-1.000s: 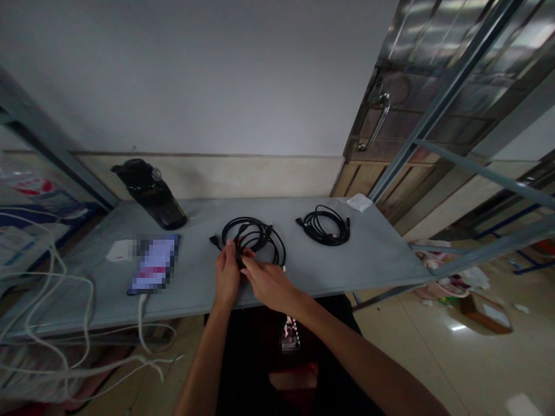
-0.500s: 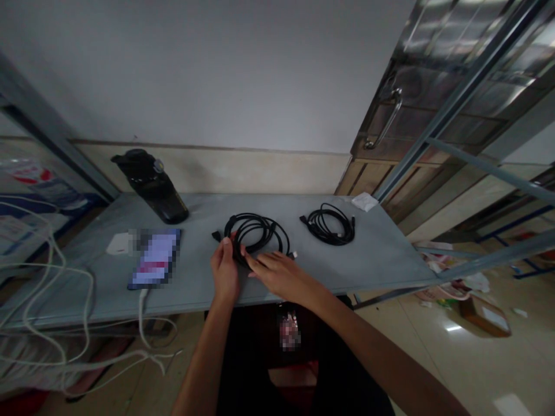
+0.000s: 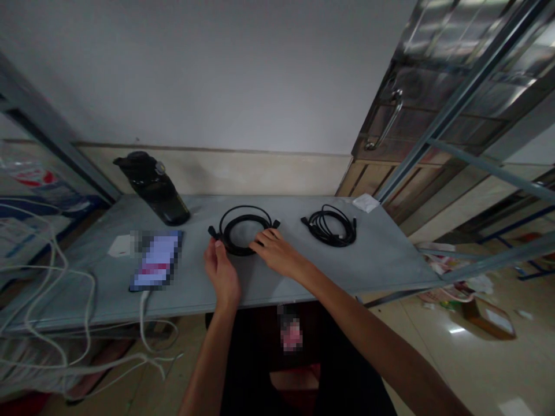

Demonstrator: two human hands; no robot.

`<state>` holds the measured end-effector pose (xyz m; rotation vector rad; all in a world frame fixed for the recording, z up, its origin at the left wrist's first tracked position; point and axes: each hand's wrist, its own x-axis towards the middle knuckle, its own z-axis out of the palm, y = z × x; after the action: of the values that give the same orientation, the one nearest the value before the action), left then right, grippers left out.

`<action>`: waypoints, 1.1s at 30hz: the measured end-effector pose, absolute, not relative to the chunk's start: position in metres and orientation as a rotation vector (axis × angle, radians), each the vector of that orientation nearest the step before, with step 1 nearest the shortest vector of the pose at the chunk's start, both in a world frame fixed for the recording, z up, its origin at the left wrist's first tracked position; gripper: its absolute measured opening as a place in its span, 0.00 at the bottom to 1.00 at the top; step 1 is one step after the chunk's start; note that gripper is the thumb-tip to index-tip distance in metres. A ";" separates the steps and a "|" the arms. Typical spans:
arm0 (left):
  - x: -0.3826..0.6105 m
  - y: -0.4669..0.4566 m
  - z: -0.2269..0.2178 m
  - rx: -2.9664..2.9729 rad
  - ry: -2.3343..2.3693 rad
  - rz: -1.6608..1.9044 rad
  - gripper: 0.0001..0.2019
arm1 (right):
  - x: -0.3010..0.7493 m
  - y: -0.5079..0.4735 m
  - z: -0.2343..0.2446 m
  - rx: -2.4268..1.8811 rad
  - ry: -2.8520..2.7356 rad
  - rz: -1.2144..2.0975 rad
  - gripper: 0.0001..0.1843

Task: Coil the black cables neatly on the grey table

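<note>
A neat coil of black cable [image 3: 237,250] lies flat on the grey table [image 3: 303,271], its plugs sticking out at the left and right. My left hand [image 3: 221,270] rests at the coil's near left edge, thumb tip touching it, fingers loosely apart. My right hand [image 3: 277,252] lies on the coil's right side with its fingers stretched flat over the cable. Neither hand is wrapped round anything.
A second coiled black cable [image 3: 330,227] lies to the right, with a white packet [image 3: 365,202] behind it. A black bottle [image 3: 154,188], a phone [image 3: 156,260] and a white charger [image 3: 119,245] sit left. White cords [image 3: 65,277] hang at the left; a metal door [image 3: 433,86] stands right.
The loose loops have been gathered into one tidy coil and set down farther back. Both hands have let go of their pinch and now rest on the coil's edges.
</note>
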<state>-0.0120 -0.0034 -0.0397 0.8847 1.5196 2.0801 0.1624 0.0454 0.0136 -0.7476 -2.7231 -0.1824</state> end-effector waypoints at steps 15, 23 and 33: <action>0.005 -0.017 -0.009 1.786 1.797 1.760 0.15 | 0.244 0.024 -0.002 -1.040 -2.243 0.076 0.17; 0.008 -0.015 -0.011 1.877 1.790 1.661 0.18 | 0.349 0.027 -0.029 -1.407 -2.040 -0.085 0.35; 0.007 -0.013 -0.011 2.011 1.784 1.619 0.17 | 0.359 0.029 -0.044 -1.433 -2.101 -0.054 0.24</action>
<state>0.0070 -0.0130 -0.0108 2.0112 1.7837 1.6187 0.3590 0.0292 -0.0439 -1.4330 -2.1009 -0.0541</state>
